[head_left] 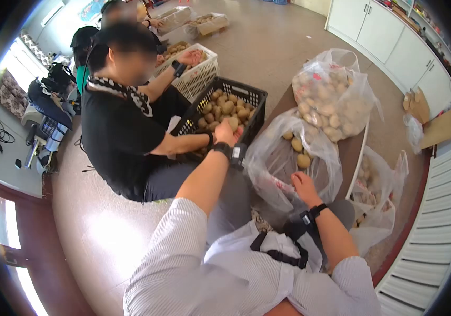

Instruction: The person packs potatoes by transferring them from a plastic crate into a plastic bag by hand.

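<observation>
My left hand (225, 135) reaches over the near right side of a black crate (257, 117), its fingers closed round a potato (231, 123). Many loose potatoes (227, 107) fill much of that crate. An open clear plastic bag (268, 152) lies right of the crate, with several potatoes (303, 160) inside at its far side. At the bag's near edge is my right hand (304, 189), fingers curled together on the plastic film. A co-worker's hand and wrist (211, 139) are at the crate, just left of my left hand and partly hidden by it.
A person in a black top (120, 142) sits close on the left. Behind the black crate stands a white crate (204, 75). A full bag of potatoes (331, 95) lies beyond the open bag, and more bagged potatoes (368, 181) are on the floor at right.
</observation>
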